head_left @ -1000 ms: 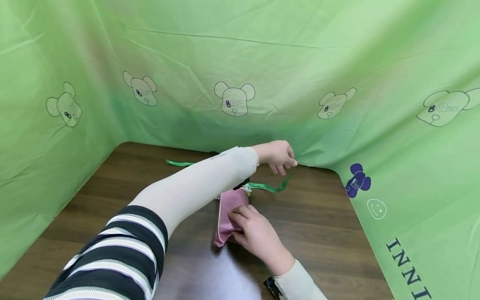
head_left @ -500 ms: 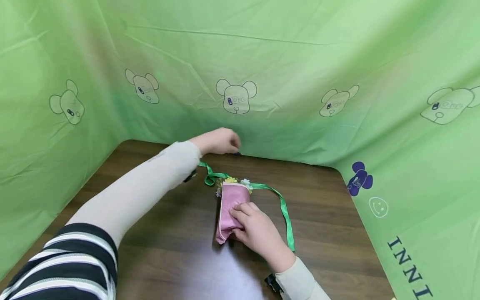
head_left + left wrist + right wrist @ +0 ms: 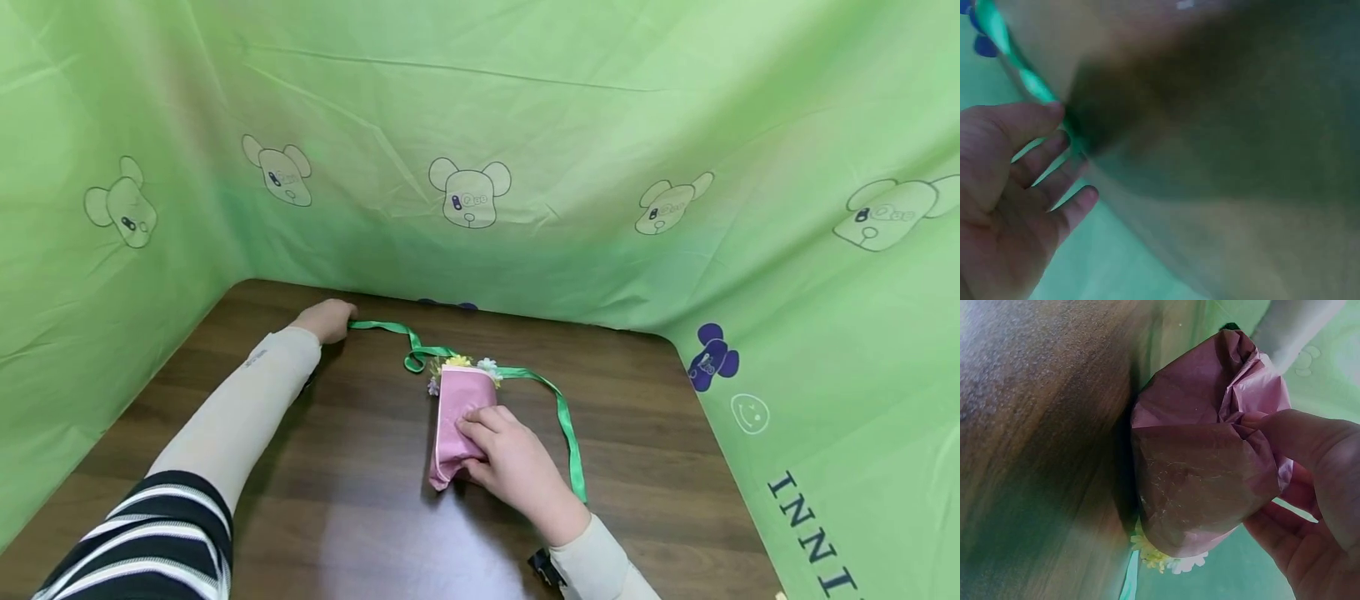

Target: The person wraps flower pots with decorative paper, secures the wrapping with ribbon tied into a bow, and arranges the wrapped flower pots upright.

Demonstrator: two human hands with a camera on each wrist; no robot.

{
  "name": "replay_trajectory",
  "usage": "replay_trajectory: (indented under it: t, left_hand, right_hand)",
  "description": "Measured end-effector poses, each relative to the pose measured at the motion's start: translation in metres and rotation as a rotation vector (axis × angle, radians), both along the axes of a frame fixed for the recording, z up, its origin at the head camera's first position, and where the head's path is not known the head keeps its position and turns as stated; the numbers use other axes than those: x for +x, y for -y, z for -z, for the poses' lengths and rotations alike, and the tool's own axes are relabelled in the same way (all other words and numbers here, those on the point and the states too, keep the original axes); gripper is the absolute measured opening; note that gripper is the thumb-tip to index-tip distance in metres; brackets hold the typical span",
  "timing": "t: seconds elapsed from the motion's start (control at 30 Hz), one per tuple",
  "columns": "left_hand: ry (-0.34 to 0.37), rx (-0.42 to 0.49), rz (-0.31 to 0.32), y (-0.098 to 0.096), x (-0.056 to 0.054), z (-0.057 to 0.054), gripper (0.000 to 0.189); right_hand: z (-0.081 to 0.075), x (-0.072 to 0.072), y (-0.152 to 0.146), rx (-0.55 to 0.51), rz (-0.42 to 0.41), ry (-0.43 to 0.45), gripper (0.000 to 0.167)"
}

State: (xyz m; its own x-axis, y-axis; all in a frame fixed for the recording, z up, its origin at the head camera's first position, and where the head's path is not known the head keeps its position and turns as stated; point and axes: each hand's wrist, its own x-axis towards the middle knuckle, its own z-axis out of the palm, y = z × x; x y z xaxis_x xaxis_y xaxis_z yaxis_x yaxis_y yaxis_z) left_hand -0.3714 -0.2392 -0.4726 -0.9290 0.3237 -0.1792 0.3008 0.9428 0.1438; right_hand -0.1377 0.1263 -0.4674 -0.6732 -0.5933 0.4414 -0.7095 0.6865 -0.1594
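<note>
Brown table [image 3: 360, 450], pink wrapper [image 3: 457, 408] left of right hand [image 3: 516, 468] pinching it, green ribbon [image 3: 385, 324] pinched by left hand [image 3: 327, 320]

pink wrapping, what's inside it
Yellow and pale flowers show at the far end of the pink wrapping; anything deeper inside can't be seen, because the wrapping itself covers it.

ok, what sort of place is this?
Probably a makeshift tabletop booth for recording handwork; the building around it can't be seen. Signs: a brown wood-grain tabletop, with green sheeting behind it and on both sides, printed with cartoon animal heads.
</note>
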Motion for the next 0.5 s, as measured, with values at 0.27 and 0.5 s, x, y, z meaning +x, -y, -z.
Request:
replay_trajectory:
  t: [0.27,0.5]
  left_hand:
    - [0.138,0.245,0.005,-0.006,0.021,-0.013,0.027]
    - [0.541,0.846,-0.139,0.005,0.052,-0.071,0.019]
  right_hand:
    - [0.002,-0.001,0.001,-0.012,-0.001,-0.008,0.047]
    - [0.004,-0.001,0.002,-0.022,0.002,-0.008,0.046]
